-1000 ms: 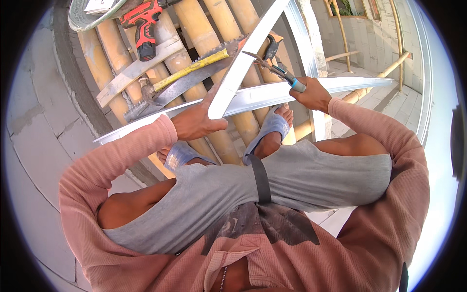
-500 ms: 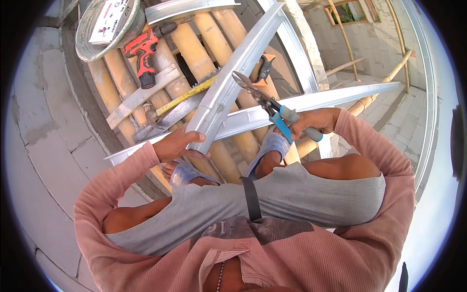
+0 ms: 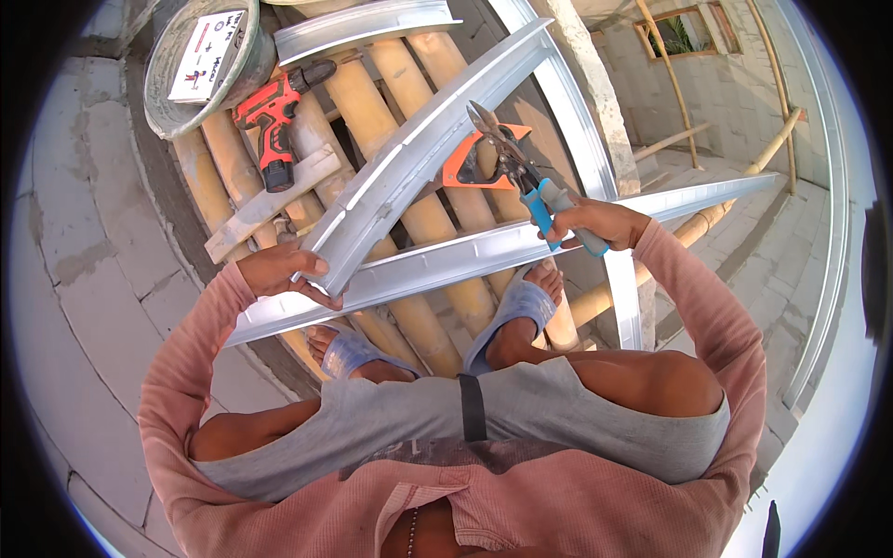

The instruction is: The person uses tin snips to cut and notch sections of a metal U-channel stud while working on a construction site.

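Note:
My left hand (image 3: pixel 286 272) is closed round the near end of a silver metal channel (image 3: pixel 395 172), which slants up and away to the right. In my right hand (image 3: pixel 600 223) is a pair of tin snips (image 3: pixel 535 197) with blue and grey handles. Their blades point up and left, slightly parted, to the right of the channel and apart from it. A second long channel (image 3: pixel 446 256) passes beneath the held one and crosses the platform from lower left to right. Behind the snips lies an orange triangular tool (image 3: pixel 453 172), partly covered.
Bamboo poles (image 3: pixel 433 302) form the platform under my sandalled feet. A red cordless drill (image 3: pixel 275 130) rests at the upper left beside a round tub (image 3: pixel 244 79) and a wooden strip (image 3: pixel 270 205). Another channel piece (image 3: pixel 363 28) lies at the far side; block paving (image 3: pixel 102 223) runs along the left.
My left hand has moved left with the channel, which now lies more slanted and covers the yellow-handled hammer and saw. The snips have shifted slightly down and right, still in my right hand.

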A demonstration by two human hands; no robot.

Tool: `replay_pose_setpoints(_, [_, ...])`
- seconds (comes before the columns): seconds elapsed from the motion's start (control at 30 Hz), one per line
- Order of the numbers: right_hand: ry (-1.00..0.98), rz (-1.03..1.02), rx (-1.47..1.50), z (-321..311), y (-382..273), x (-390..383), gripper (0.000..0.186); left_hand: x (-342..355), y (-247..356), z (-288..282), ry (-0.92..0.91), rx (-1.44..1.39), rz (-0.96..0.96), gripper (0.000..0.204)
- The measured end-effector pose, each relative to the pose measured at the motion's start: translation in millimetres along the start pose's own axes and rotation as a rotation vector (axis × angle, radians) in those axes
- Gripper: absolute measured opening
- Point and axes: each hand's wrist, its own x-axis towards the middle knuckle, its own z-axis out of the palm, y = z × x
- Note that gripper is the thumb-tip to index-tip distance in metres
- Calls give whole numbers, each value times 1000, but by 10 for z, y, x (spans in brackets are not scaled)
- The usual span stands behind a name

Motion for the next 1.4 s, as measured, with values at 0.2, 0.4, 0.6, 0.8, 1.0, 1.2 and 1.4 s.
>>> replay_pose_setpoints(0.2, [-25, -60, -177, -257, -126, 190, 67, -79, 139, 70, 14, 19, -10, 73])
replay_pose_setpoints(0.4, [26, -59, -187, -243, -302, 136, 63, -98, 152, -42, 47, 67, -40, 80])
replay_pose_setpoints(0.6, [19, -70, -150, -291, -313, 210, 59, -150, 271, -29, 75, 227, -54, 70])
replay_pose_setpoints(0.8, [-4, -79, -218, -281, -330, 187, 60, -129, 250, -40, 69, 239, -44, 72])
replay_pose_setpoints(1.0, [16, -103, -222, -257, -321, 200, 83, -134, 258, -43, 66, 240, -44, 77])
replay_pose_setpoints(1.2, [118, -114, -324, -218, -353, 179, 98, -135, 270, 22, 126, 258, -16, 75])
replay_pose_setpoints(1.4, [202, -143, -390, -10, -405, 97, 56, -89, 305, 70, 110, 369, -54, 81])
